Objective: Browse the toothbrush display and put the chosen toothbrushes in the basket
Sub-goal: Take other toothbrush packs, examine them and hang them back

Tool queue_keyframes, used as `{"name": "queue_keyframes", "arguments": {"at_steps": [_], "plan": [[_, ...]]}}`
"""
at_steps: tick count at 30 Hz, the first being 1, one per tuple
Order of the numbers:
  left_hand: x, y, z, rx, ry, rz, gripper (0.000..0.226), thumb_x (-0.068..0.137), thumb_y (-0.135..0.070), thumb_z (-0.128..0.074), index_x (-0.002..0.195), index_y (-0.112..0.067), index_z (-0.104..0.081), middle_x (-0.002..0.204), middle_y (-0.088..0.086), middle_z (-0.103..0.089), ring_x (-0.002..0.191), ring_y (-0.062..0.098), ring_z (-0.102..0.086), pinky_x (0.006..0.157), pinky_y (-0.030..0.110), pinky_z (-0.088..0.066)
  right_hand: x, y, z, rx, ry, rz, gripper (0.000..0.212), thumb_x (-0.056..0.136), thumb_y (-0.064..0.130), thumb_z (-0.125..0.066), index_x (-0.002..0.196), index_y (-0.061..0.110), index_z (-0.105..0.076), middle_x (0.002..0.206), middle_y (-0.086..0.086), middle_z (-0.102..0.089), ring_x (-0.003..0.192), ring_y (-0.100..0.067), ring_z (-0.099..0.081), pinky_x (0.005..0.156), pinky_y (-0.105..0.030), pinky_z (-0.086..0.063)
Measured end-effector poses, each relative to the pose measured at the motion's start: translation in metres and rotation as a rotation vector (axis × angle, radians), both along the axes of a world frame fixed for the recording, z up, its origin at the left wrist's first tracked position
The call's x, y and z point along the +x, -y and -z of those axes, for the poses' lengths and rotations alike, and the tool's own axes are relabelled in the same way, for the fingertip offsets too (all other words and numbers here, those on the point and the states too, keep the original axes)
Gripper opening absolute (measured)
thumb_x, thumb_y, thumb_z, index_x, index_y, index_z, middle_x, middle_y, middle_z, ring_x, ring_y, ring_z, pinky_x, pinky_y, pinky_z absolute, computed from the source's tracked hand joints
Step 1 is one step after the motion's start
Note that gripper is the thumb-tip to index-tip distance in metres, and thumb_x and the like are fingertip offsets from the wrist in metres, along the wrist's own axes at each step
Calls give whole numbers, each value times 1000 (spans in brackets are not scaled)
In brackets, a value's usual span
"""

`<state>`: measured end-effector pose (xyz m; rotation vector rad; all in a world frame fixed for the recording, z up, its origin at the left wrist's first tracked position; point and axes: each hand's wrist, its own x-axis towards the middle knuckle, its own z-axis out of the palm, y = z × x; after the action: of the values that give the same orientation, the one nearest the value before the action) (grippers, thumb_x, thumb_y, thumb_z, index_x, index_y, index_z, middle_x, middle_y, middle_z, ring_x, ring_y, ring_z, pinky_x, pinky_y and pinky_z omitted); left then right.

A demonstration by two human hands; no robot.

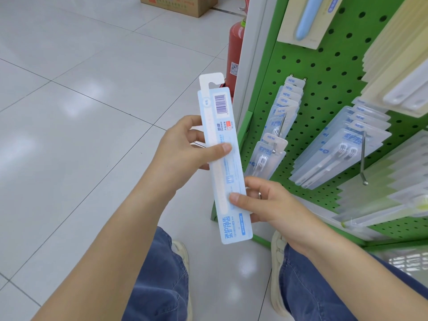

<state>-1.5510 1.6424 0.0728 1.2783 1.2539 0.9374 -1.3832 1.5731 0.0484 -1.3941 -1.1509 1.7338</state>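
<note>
Toothbrush pack held upright just left of the green pegboard, barcode side up. Left hand pinches its upper middle — thumb across the front. Right hand pinches the lower part. More packs hang on the pegboard.

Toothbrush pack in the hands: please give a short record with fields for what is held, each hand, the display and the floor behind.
held: toothbrush pack, barcode side up
left hand: grips the pack's upper half
right hand: pinches its lower half
display: green pegboard with hanging packs on hooks
behind: red fire extinguisher, cardboard box
basket: not clearly in view
</note>
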Motion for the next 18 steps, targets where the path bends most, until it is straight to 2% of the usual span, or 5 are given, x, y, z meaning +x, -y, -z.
{"name": "queue_keyframes", "arguments": {"at_steps": [4,9,14,18], "plan": [[0,2,0,41,18,-3,35,81,-15,-76,114,-14,-67,96,3,-75,80,19,-73,64,27,-59,1,-1,0,16,-14,-29,21,93,8,-58,113,8,-65,89,-1,-75,81,-12,-71,71,-22,-57],[3,4,-3,41,55,-46,17,88,-26,-69,101,-15,-72,82,-4,-76,74,9,-72,59,23,-56,1,0,0,29,18,-67,22,93,8,-59,113,9,-65,98,-8,-75,85,-14,-72,70,-21,-55],[6,6,-8,34,61,-93,21,92,-36,-60,84,-21,-72,70,-8,-73,62,7,-67,56,23,-53,2,-1,2,25,42,-108,24,92,7,-60,116,10,-64,102,-10,-74,88,-16,-72,74,-24,-57],[6,6,-9,-20,90,-105,30,95,-43,-53,83,-21,-70,73,-7,-73,66,6,-68,58,18,-52,4,0,1,-2,11,-150,25,94,6,-57,118,10,-64,97,-5,-74,86,-11,-70,72,-22,-55]]}}
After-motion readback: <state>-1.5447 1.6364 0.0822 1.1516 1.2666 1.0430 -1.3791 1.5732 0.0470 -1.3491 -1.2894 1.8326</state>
